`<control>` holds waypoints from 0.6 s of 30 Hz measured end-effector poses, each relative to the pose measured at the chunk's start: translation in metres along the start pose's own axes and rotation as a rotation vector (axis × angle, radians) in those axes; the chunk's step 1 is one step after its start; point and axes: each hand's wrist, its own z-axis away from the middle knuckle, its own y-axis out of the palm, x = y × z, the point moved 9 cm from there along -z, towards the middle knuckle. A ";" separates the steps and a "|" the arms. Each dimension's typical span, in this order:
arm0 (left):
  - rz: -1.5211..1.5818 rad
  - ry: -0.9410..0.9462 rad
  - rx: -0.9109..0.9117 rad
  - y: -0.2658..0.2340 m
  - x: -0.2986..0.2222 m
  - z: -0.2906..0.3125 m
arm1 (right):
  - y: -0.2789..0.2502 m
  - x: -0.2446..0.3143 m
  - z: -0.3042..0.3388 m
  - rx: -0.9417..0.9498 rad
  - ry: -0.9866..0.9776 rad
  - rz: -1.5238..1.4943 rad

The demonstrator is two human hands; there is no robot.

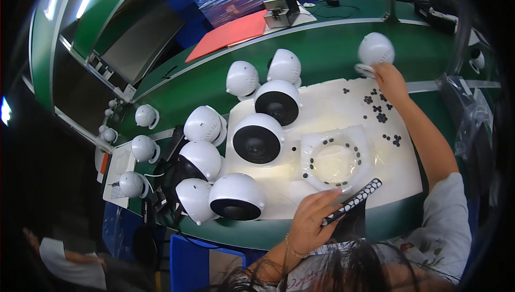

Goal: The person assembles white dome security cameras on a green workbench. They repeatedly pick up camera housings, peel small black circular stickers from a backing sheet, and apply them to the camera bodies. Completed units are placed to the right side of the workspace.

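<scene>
At the far right, my right hand (390, 81) is closed on the round base of a white ball-shaped camera (375, 49), which stands at the mat's far edge. In front of me, my left hand (311, 221) grips the end of a black strip with white oval spots (354, 202), with the fingers over it and the thumb partly hidden. Just beyond the strip lies a clear, square plastic jig (363, 150) with a round opening. Small black round pads sit around its ring. More black pads (381, 117) are scattered in small clumps at the mat's right side.
Several white ball cameras with black fronts (257, 139) crowd the left of the pale mat (391, 184). Others stand farther left on the green bench (182, 85). A red sheet (228, 34) and a metal fixture (281, 10) lie at the back. A blue stool (189, 265) stands below.
</scene>
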 end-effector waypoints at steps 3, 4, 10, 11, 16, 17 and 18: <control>0.064 0.003 0.000 0.001 0.003 0.000 | 0.049 -0.076 0.027 0.174 -0.017 0.200; 0.089 -0.019 0.008 0.002 0.006 0.002 | 0.064 -0.084 0.024 0.340 0.096 0.256; 0.064 -0.036 0.050 0.006 0.009 0.008 | 0.102 0.061 -0.020 0.682 0.116 -0.277; 0.062 -0.044 0.045 0.005 0.009 0.008 | 0.117 0.101 -0.019 0.760 -0.031 -0.422; 0.114 -0.051 0.029 0.005 0.012 0.009 | 0.159 0.154 -0.027 0.717 -0.166 -0.328; 0.124 -0.070 0.035 0.004 0.014 0.009 | 0.159 0.147 -0.035 0.744 -0.100 -0.269; 0.137 -0.087 0.043 0.003 0.015 0.008 | 0.146 0.139 -0.047 0.622 -0.057 -0.289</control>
